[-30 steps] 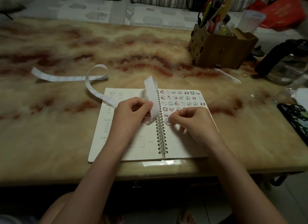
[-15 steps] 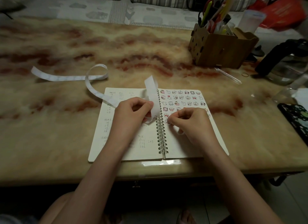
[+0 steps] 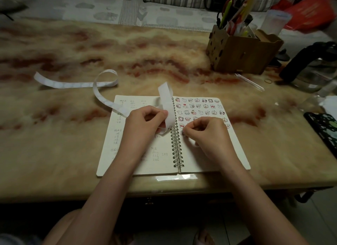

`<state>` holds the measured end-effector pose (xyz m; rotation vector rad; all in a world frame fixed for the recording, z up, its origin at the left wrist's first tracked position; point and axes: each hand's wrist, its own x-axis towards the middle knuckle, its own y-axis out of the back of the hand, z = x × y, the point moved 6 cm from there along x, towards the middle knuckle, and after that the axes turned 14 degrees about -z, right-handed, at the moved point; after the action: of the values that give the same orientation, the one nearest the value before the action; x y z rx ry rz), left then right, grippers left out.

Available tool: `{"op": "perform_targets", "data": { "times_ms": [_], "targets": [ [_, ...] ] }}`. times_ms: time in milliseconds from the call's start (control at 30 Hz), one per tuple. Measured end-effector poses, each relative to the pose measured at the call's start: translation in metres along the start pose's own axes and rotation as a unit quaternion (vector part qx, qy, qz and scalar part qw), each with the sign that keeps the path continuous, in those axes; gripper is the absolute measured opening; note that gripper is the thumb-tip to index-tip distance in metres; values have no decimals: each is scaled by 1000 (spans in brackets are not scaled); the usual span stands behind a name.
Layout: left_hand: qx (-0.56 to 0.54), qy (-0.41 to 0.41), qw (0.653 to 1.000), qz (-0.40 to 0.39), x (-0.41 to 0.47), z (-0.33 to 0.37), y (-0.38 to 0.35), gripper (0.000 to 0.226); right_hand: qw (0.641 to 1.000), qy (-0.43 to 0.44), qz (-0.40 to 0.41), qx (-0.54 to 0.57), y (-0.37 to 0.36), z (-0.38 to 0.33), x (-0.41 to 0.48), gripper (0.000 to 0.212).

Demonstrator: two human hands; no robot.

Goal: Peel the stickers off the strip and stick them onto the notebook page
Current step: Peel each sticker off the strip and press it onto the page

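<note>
An open spiral notebook [image 3: 209, 164] lies at the table's near edge. Its right page carries several rows of small cartoon stickers [image 3: 198, 106]. A long white backing strip [image 3: 165, 98] loops up over the left page and trails away to the left across the table. My left hand [image 3: 144, 128] pinches the strip's folded end just left of the spiral. My right hand [image 3: 207, 135] rests on the right page with fingers curled. Its fingertips press down beside a sticker [image 3: 182, 133] that lies flat on the page next to the spiral.
A brown wooden organiser [image 3: 242, 55] full of pens and scissors stands at the back right. A glass kettle [image 3: 315, 67] with a black handle is at the far right. A clear pen [image 3: 249, 81] and a rubber band [image 3: 268, 81] lie near them. A dark patterned phone case [image 3: 322, 128] sits at the right edge.
My right hand has slid slightly left toward the spiral, staying on the sticker at the row's start. My left hand keeps its pinch on the strip without moving.
</note>
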<state>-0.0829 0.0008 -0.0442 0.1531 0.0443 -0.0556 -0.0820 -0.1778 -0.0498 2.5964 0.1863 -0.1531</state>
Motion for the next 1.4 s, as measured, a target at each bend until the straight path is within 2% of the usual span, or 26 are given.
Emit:
{"op": "perform_targets", "data": {
  "times_ms": [400, 633, 733, 933, 1100, 1300, 1400],
  "targets": [
    [3, -3, 1000, 0, 0, 1, 0, 14, 997, 21, 15, -72, -3, -4, -1, 6],
    [0, -1, 1000, 0, -1, 2, 0, 14, 997, 35, 6, -66, -1, 0, 1, 11],
    [-1, -1, 1000, -1, -1, 2, -1, 14, 998, 31, 7, -45, 1, 1, 1, 23],
    [-4, -1, 1000, -3, -1, 1, 0, 13, 999, 24, 3, -25, 6, 3, 3, 15],
    [-3, -1, 1000, -1, 0, 0, -1, 14, 998, 25, 0, -55, 2, -2, 0, 25],
    [-20, -3, 1000, -5, -1, 3, -2, 13, 998, 19, 4, -52, 4, 0, 2, 12],
    [-25, -13, 1000, -9, -1, 5, -3, 14, 998, 52, 7, 24, 7, -5, 0, 6]
  ]
}}
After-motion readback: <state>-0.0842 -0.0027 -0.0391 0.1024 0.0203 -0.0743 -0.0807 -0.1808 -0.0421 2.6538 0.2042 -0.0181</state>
